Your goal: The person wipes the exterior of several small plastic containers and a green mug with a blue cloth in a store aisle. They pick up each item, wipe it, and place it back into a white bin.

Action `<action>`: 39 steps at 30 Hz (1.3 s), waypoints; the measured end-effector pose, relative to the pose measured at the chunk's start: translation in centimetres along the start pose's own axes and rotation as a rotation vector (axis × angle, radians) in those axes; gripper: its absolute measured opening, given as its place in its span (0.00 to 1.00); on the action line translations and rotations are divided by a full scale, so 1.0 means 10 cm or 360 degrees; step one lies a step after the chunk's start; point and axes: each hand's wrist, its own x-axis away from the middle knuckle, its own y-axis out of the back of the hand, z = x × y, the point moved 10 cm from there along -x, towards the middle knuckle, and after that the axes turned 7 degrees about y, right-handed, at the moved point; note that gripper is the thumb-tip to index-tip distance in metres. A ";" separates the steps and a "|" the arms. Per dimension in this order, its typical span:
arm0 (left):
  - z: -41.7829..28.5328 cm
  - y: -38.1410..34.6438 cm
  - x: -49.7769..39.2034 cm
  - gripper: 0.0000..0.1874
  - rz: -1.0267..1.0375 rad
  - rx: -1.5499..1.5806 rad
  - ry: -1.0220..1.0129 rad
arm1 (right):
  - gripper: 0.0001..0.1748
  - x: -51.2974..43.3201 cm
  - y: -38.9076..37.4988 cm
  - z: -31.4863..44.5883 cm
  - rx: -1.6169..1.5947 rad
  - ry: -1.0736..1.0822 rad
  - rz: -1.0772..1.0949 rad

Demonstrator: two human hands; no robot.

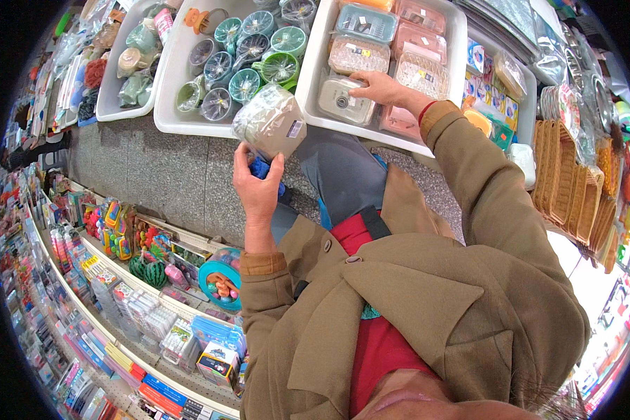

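A beige plastic-wrapped container (269,123) with a small label is gripped at its lower end by my left hand (257,184), thumb and fingers on either side. It is held out over the aisle, in front of a bin of cups. My right hand (386,89) reaches into a white plastic bin (315,58), its fingers resting on the edge of a pale wrapped lidded box (344,102). Around that box lie a clear textured container (359,55), another clear textured one (422,76), a pink box (401,122) and a blue-lidded box (367,23).
Left of that bin stands another white bin (189,126) of wrapped green and grey cups (244,84). Woven baskets (562,173) are stacked at the right. Shelves of toys and stationery (157,310) line the lower left, across the speckled floor (147,163).
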 end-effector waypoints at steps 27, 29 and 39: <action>0.00 -0.07 0.03 0.30 0.0041 -0.0035 -0.0017 | 0.24 0.09 -0.20 0.51 0.0719 0.0327 -0.0145; -0.02 -0.08 0.05 0.30 0.0039 -0.0009 -0.0031 | 0.26 0.10 -0.28 0.46 0.0663 0.0327 -0.0055; -0.07 -0.12 0.07 0.29 0.0033 -0.0051 -0.0061 | 0.26 0.03 -0.45 0.36 0.0739 0.0369 -0.0041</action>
